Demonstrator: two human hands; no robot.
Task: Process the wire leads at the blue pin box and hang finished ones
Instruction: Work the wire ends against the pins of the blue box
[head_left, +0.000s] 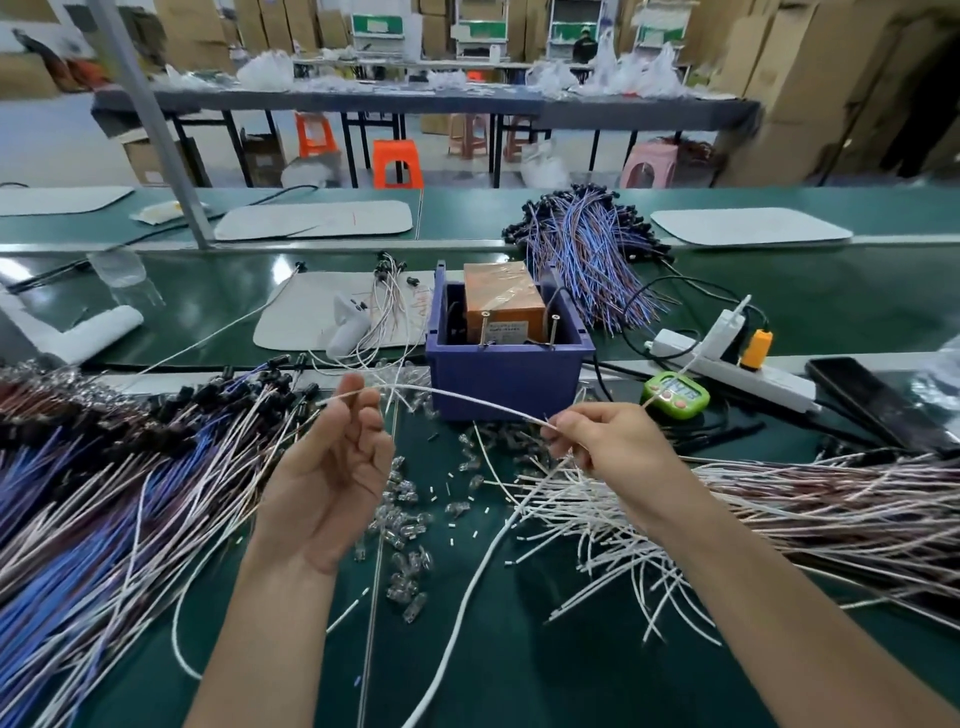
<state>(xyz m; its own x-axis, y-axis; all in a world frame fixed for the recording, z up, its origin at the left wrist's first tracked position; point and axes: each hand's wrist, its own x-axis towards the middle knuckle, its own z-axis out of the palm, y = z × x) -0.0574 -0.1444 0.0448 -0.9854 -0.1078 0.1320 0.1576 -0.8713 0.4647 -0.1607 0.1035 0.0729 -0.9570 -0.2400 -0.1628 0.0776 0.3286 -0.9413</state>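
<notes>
A thin white wire lead (467, 396) arcs between both hands, its long axis running left to right just in front of the blue plastic pin box (506, 379) on the green table (545, 675). The left hand (332, 462), palm up, pinches it near its free end, and the right hand (602, 447) pinches the other side. The box lies straight ahead of both grips, somewhat nearer the right one, so the lead probably has to turn end-on.

Blue pin box (506, 382), white wire lead (457, 397)
</notes>
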